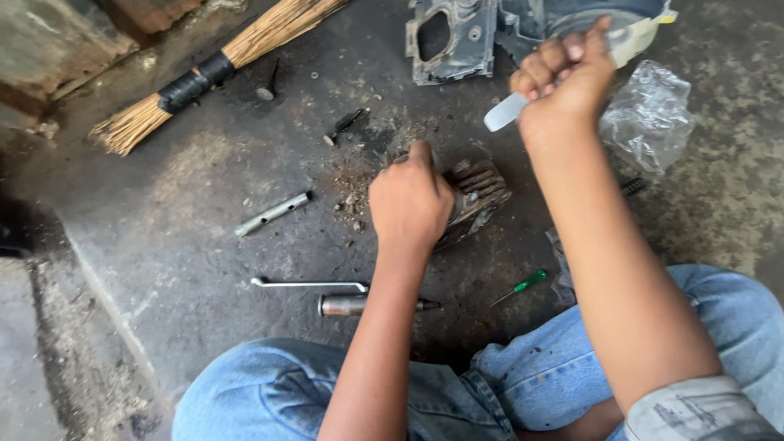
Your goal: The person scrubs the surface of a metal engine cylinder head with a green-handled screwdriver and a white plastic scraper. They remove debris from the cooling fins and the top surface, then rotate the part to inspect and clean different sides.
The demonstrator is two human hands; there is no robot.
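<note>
Grimy concrete floor [204, 180] underfoot, oil-dark, serving as the workbench. Denim knees [269, 392] spread at 6 o'clock, leaving the work between them and within reach. Straw broom [220, 61] lying out at 10 o'clock, well apart, pushed aside. Grey metal casing [452, 37] at 12 o'clock, just beyond the raised hand, with a crumpled clear bag [649, 114] at 2 o'clock beside it. Dead centre, a finned cylinder [478, 192] resting on the floor amid a scatter of scraped dirt [355, 192] at its 9 o'clock side. Left hand [408, 204] clamped down over the cylinder's near edge, fingers curled around it, apparently pinning it steady against blows or scraping. Right hand [563, 77] lifted at 1 o'clock, closed in a fist around a pale flat-ended tool [505, 112], blade end pointing down toward the cylinder, seemingly mid-stroke. Spare tools parked close at 7 o'clock: a tube spanner [273, 212], a bent rod [310, 284], a steel punch [351, 305] partly hidden by the left forearm. Small green screwdriver [521, 286] at 5 o'clock, between the arms. Tiny bolts [343, 126] strewn toward 11 o'clock.
</note>
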